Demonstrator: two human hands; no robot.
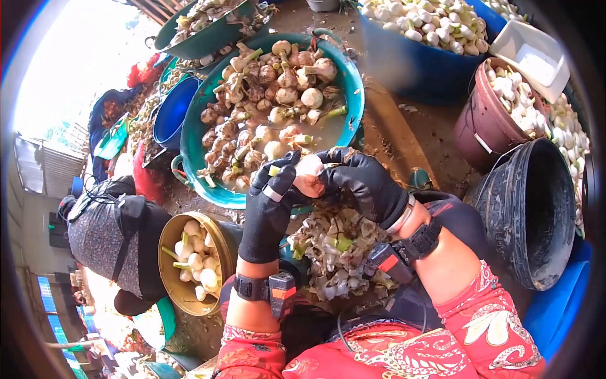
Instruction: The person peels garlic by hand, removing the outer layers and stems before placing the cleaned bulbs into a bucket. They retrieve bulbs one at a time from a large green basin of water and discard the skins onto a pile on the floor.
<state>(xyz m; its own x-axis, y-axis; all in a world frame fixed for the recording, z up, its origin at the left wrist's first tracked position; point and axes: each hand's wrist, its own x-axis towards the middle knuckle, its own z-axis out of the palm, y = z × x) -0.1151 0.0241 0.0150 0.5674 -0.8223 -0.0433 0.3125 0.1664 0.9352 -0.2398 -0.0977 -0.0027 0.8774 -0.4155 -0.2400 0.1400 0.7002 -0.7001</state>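
Left hand (273,192) grips a pale bulb (308,177), right hand (369,186) curled against it, both at the green tub's (358,104) near edge; peelings (334,252) below, yellow bucket (184,299) alongside!

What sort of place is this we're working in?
Likely a garlic- or onion-cleaning work area: a green basin holds soiled bulbs, papery peelings lie heaped nearby, and a blue tub is piled with white bulbs.

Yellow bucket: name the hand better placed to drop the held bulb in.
Probably the left hand: it is nearer the yellow bucket than the right hand, though both are at the held bulb.
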